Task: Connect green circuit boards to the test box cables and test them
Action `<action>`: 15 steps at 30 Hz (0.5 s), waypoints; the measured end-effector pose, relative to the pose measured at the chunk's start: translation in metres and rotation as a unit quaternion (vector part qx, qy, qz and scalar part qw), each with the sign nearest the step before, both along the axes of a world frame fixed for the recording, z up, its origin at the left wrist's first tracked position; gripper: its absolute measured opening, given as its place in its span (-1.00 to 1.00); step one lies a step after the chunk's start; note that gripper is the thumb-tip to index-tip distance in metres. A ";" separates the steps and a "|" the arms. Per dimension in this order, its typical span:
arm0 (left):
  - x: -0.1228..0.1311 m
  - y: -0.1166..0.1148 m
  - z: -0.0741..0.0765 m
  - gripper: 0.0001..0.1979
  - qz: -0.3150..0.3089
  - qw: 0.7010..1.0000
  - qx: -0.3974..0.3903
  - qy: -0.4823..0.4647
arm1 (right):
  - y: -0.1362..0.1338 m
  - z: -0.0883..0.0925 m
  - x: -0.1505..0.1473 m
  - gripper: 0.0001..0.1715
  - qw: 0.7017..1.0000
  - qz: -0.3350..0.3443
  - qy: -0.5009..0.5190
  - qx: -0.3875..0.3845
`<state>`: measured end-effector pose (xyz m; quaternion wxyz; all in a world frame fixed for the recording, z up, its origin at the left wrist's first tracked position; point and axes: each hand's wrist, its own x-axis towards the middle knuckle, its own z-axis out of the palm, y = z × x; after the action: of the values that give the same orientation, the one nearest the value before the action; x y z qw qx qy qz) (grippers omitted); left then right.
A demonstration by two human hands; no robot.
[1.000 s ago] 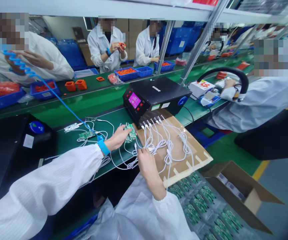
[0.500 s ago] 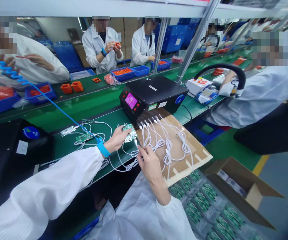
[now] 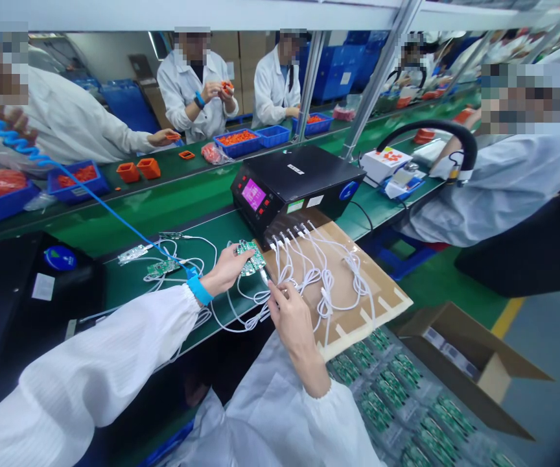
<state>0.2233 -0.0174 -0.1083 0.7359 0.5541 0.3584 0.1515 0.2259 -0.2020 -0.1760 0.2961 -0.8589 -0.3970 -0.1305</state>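
My left hand [image 3: 226, 267] grips a green circuit board [image 3: 251, 257] just left of the cardboard sheet [image 3: 358, 305]. A blue wrist strap [image 3: 194, 289] with a coiled blue cord [image 3: 85, 194] is on that wrist. My right hand [image 3: 290, 311] pinches the plug end of a white cable [image 3: 263, 277] right beside the board. Several white cables [image 3: 319, 272] run from the black tester box [image 3: 294, 185] across the cardboard.
More boards with white cables [image 3: 163, 266] lie on the green mat to the left. A tray of green boards [image 3: 396, 402] and an open carton [image 3: 459, 363] sit low right. Other people in white coats work across the belt with blue bins [image 3: 241, 143] of orange parts.
My right hand has lifted from the cable loops to the plug by the board and closed on it. My left hand stays on the board. A person opposite has reached an arm out over the belt.
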 end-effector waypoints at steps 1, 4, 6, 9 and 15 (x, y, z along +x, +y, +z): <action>0.000 0.000 0.000 -0.85 -0.001 1.000 0.003 -0.003 | 0.000 0.000 0.000 -0.54 1.000 -0.001 0.000 0.002; -0.002 0.002 -0.001 -0.85 -0.012 1.000 0.011 -0.013 | 0.000 0.000 -0.001 -0.54 1.000 0.000 0.000 0.005; -0.002 0.003 -0.002 -0.86 -0.019 1.000 0.015 -0.019 | 0.000 0.000 -0.001 -0.54 1.000 -0.001 -0.001 0.004; -0.003 0.004 -0.004 -0.90 -0.019 0.999 0.017 -0.019 | 0.000 0.000 -0.001 -0.54 1.000 -0.001 0.001 0.003; -0.003 0.004 -0.005 -0.87 -0.022 0.999 0.001 -0.027 | 0.000 -0.001 -0.002 -0.53 1.000 0.008 0.011 0.007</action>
<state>0.2199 -0.0131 -0.1136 0.7480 0.5581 0.3259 0.1510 0.2240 -0.2015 -0.1767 0.3072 -0.8551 -0.3995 -0.1214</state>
